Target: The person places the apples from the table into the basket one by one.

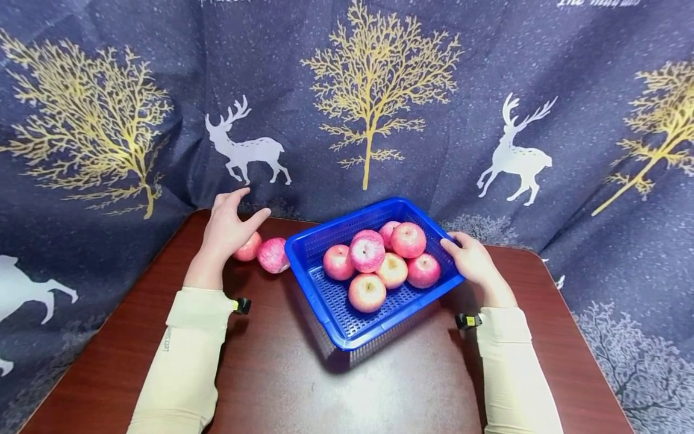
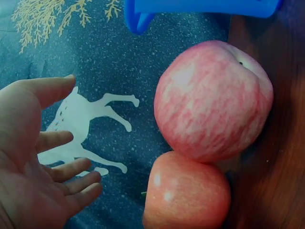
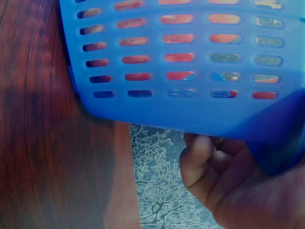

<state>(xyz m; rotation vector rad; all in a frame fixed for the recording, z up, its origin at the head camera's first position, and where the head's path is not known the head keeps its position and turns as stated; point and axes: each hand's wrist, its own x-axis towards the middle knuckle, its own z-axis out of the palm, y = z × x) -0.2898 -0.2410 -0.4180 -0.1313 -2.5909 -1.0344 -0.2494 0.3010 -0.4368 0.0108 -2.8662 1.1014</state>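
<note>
A blue plastic basket (image 1: pixel 337 328) with slotted walls stands in the middle of the table and holds several red and yellowish apples (image 1: pixel 367 293). My right hand (image 1: pixel 473 260) grips its right-hand rim, and the right wrist view shows curled fingers (image 3: pixel 199 160) at the edge of the slotted wall. Left of the basket, two loose apples lie side by side: a streaked pink one (image 2: pixel 213 100) near the basket's corner and a redder one (image 2: pixel 187 193). My left hand (image 1: pixel 226 223) is held over the redder apple, thumb and fingers spread, with nothing in its grasp.
The dark red-brown wooden table (image 1: pixel 271 386) reaches back to a navy cloth (image 1: pixel 325 120) printed with gold trees and white deer. Small black wrist cameras (image 1: pixel 242 305) sit at both cuffs.
</note>
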